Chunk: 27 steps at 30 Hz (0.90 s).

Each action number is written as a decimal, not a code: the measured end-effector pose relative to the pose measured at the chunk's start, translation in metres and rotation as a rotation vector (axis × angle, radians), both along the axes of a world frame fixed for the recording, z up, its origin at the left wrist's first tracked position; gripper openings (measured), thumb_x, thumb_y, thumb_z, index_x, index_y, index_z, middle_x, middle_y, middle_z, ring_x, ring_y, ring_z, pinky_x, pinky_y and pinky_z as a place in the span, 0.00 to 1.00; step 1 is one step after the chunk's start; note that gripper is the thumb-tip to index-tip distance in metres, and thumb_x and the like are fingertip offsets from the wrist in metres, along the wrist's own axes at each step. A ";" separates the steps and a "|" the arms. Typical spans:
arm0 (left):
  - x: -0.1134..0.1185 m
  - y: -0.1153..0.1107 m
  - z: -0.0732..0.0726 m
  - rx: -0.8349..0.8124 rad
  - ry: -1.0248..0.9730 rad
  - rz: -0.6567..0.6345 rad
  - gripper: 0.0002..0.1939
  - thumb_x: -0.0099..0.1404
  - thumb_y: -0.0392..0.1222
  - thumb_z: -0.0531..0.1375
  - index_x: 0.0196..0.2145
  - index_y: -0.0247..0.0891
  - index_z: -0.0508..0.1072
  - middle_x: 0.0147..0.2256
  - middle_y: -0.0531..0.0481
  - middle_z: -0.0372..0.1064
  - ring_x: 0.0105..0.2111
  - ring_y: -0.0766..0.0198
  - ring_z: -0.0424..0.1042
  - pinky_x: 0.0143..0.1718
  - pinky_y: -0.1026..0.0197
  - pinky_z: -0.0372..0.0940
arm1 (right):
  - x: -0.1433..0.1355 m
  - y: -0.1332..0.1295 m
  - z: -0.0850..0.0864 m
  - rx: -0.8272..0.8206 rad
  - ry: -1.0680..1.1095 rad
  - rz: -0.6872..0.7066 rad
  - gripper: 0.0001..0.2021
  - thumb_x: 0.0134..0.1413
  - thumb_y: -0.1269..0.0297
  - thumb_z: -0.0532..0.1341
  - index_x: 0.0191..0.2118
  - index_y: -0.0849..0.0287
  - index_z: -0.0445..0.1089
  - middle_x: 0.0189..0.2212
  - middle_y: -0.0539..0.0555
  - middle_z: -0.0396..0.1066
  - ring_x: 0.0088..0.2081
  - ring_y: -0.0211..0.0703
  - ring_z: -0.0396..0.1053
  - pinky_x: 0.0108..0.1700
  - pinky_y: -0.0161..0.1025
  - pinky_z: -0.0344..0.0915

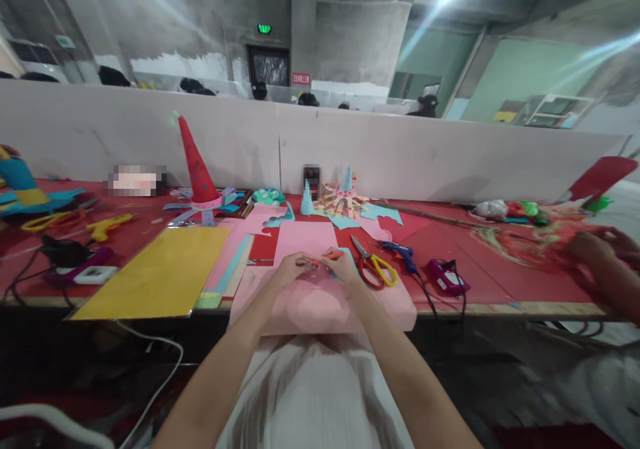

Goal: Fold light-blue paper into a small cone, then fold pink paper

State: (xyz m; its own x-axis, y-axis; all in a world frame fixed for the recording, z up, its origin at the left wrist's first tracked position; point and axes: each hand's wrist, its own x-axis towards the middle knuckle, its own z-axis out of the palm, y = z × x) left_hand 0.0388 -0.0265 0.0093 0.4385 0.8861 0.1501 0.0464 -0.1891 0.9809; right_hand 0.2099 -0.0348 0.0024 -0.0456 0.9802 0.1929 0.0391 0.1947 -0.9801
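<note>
My left hand (294,267) and my right hand (344,265) meet over a pink sheet (323,312) at the table's front edge. Between their bent fingers is a slim red-orange piece (334,255), pinched from both sides; whether it is paper or a pen I cannot tell. Just right of my right hand lie scissors (374,265) with red and yellow handles, blades apart. Another pink paper (305,235) lies beyond my fingers. Behind it stand a small light-blue paper cone (307,202) and a blue cone with a fringed, patterned brim (346,189).
Yellow sheets (160,272) lie at left, below a tall red cone hat (197,169). A yellow glue gun (107,227) is farther left; a blue glue gun (400,252) and a corded purple device (447,277) are at right. A co-worker's hand (595,249) handles reddish netting. A white partition (425,155) runs behind.
</note>
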 end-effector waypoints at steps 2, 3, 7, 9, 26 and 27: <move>0.000 0.000 0.002 0.002 0.035 -0.011 0.17 0.48 0.49 0.63 0.31 0.33 0.70 0.30 0.45 0.72 0.29 0.62 0.71 0.33 0.60 0.65 | 0.000 -0.001 0.002 0.002 -0.007 -0.008 0.13 0.34 0.55 0.65 0.21 0.60 0.66 0.14 0.48 0.65 0.17 0.33 0.57 0.19 0.32 0.51; -0.001 -0.001 0.003 0.006 0.055 -0.010 0.16 0.49 0.49 0.63 0.30 0.33 0.70 0.30 0.45 0.72 0.29 0.62 0.71 0.34 0.60 0.65 | -0.001 -0.002 0.003 0.005 -0.008 -0.008 0.13 0.34 0.55 0.65 0.21 0.60 0.66 0.14 0.48 0.65 0.17 0.33 0.58 0.20 0.32 0.52; -0.003 -0.001 0.009 0.036 0.065 -0.031 0.17 0.48 0.50 0.63 0.31 0.34 0.71 0.31 0.44 0.73 0.32 0.61 0.71 0.36 0.59 0.65 | -0.002 -0.007 0.010 -0.001 0.010 0.011 0.14 0.34 0.55 0.65 0.22 0.60 0.65 0.15 0.48 0.67 0.17 0.33 0.60 0.21 0.32 0.54; -0.005 -0.001 0.013 0.047 0.060 -0.058 0.18 0.47 0.49 0.64 0.33 0.34 0.71 0.33 0.44 0.73 0.34 0.60 0.71 0.38 0.58 0.64 | -0.003 -0.009 0.013 0.000 0.023 0.023 0.14 0.34 0.55 0.65 0.21 0.59 0.65 0.15 0.49 0.67 0.18 0.34 0.61 0.22 0.32 0.55; -0.002 0.003 0.012 0.081 0.111 -0.019 0.17 0.49 0.48 0.62 0.33 0.33 0.73 0.32 0.45 0.73 0.33 0.60 0.70 0.37 0.60 0.64 | -0.005 -0.003 0.010 0.007 0.071 0.040 0.13 0.33 0.55 0.66 0.22 0.60 0.67 0.16 0.48 0.67 0.21 0.35 0.65 0.26 0.33 0.60; 0.000 0.005 0.013 0.114 0.127 0.057 0.17 0.49 0.48 0.61 0.34 0.33 0.73 0.31 0.44 0.73 0.32 0.60 0.70 0.36 0.60 0.64 | -0.005 -0.002 0.009 0.003 0.089 0.034 0.13 0.34 0.55 0.65 0.24 0.60 0.67 0.16 0.48 0.67 0.20 0.35 0.64 0.26 0.33 0.59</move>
State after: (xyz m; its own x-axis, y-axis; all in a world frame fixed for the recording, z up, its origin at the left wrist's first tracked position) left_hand 0.0385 -0.0216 0.0222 0.4104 0.8902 0.1978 0.1825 -0.2927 0.9386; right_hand 0.2052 -0.0365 0.0115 -0.0619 0.9777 0.2007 -0.0546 0.1975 -0.9788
